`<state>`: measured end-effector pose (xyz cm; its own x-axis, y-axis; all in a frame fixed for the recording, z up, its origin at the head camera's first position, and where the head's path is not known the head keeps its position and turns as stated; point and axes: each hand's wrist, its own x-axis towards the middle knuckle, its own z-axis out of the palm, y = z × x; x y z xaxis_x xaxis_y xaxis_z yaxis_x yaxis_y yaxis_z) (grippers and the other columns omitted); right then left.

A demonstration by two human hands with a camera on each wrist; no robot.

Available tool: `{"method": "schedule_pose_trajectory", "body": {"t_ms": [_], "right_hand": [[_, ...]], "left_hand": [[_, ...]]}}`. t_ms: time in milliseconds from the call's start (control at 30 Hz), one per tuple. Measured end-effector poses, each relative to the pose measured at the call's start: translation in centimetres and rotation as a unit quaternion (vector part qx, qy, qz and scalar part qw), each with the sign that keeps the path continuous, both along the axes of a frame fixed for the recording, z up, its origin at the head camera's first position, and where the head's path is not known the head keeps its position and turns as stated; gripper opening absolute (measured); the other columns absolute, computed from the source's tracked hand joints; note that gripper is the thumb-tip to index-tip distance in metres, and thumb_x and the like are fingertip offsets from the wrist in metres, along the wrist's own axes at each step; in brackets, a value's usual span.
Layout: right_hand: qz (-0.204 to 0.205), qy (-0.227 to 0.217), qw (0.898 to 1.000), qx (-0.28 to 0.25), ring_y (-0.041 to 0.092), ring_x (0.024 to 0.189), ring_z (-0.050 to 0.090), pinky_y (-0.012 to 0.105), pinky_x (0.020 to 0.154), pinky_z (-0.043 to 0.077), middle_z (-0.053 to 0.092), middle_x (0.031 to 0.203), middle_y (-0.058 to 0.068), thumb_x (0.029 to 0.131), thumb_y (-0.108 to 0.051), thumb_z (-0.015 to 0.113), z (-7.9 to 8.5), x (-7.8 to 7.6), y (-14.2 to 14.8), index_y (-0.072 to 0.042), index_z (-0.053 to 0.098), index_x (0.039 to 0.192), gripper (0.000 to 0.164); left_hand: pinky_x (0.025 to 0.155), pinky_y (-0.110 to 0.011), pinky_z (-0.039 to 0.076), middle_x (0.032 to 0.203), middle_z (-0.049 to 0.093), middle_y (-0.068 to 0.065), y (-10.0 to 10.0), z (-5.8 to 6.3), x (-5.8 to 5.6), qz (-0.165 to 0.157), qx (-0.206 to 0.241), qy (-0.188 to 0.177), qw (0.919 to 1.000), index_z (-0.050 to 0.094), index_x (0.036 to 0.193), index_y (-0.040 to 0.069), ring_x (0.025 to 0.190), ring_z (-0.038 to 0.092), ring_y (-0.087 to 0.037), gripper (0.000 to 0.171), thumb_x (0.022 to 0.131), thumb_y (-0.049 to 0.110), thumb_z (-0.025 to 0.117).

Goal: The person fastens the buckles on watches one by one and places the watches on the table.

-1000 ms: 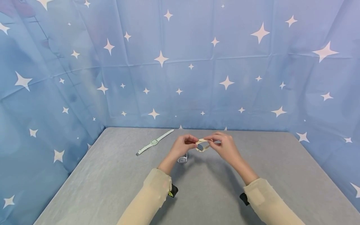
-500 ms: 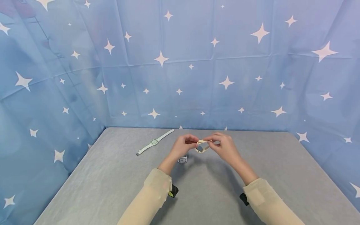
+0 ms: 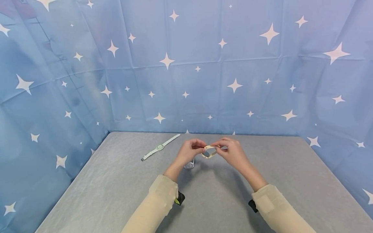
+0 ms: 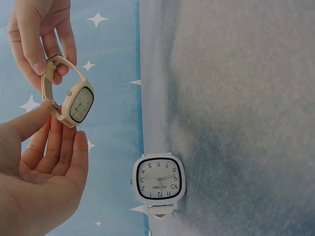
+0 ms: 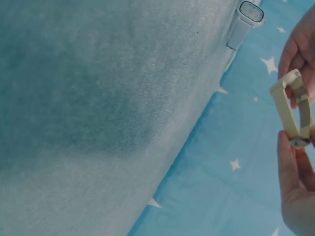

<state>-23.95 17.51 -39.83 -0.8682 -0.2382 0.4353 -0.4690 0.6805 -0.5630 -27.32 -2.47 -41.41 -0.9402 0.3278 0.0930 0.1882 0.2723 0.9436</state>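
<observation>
A cream wristwatch (image 3: 206, 156) is held up over the table between my two hands, its strap bent into a loop. My left hand (image 3: 187, 152) pinches it on the left side with thumb and fingers. From the right, my right hand (image 3: 233, 151) pinches the strap. In the left wrist view the square dial (image 4: 81, 104) faces right, and the thumb of the left hand (image 4: 44, 167) presses by the strap near the case. The right wrist view shows the strap loop (image 5: 283, 105) side-on, with a metal buckle (image 5: 299, 142) at the right hand's fingertips.
A white watch (image 3: 189, 166) with a square dial stands on the grey table (image 3: 221, 200) by the left wrist. Farther left, a pale green watch (image 3: 160, 147) lies stretched flat. A blue curtain (image 3: 204, 81) with white stars closes off the back and sides.
Between my fingers the top of the cream watch's strap loop has dipped slightly and changed its tilt. Both hands stay almost in place, and the other watches have not moved.
</observation>
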Motion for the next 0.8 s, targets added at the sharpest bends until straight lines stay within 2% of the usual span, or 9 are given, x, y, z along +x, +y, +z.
{"method": "schedule_pose_trajectory", "body": {"t_ms": [367, 667, 800], "right_hand": [[0.0, 0.011, 1.0, 0.022, 0.02, 0.085, 0.067, 0.034, 0.073, 0.061, 0.07, 0.093, 0.005, 0.09, -0.004, 0.069, -0.13, 0.05, -0.1, -0.011, 0.078, 0.096, 0.013], [0.001, 0.003, 1.0, 0.031, 0.019, 0.085, 0.066, 0.037, 0.075, 0.061, 0.07, 0.092, 0.005, 0.09, -0.004, 0.07, 0.0, 0.09, -0.24, -0.011, 0.077, 0.096, 0.012], [0.002, -0.001, 0.999, 0.032, 0.019, 0.085, 0.066, 0.037, 0.076, 0.061, 0.069, 0.092, 0.004, 0.09, -0.003, 0.069, 0.06, 0.16, -0.29, -0.012, 0.078, 0.096, 0.013]], "left_hand": [[0.081, -0.029, 0.056, 0.104, 0.073, -0.014, -0.08, 0.0, 0.19, 0.001, 0.0, 0.016, 0.9999, 0.072, 0.103, 0.004, 0.092, 0.07, -0.018, 0.012, 0.092, 0.009, 0.071], [0.079, -0.025, 0.055, 0.102, 0.074, -0.015, -0.17, 0.12, 0.39, -0.003, 0.002, 0.022, 0.9998, 0.072, 0.102, 0.003, 0.09, 0.07, -0.017, 0.012, 0.092, 0.009, 0.071], [0.081, -0.03, 0.057, 0.102, 0.074, -0.015, -0.21, 0.11, 0.48, -0.003, -0.001, 0.022, 0.9998, 0.073, 0.102, 0.003, 0.091, 0.071, -0.018, 0.012, 0.092, 0.01, 0.071]]}}
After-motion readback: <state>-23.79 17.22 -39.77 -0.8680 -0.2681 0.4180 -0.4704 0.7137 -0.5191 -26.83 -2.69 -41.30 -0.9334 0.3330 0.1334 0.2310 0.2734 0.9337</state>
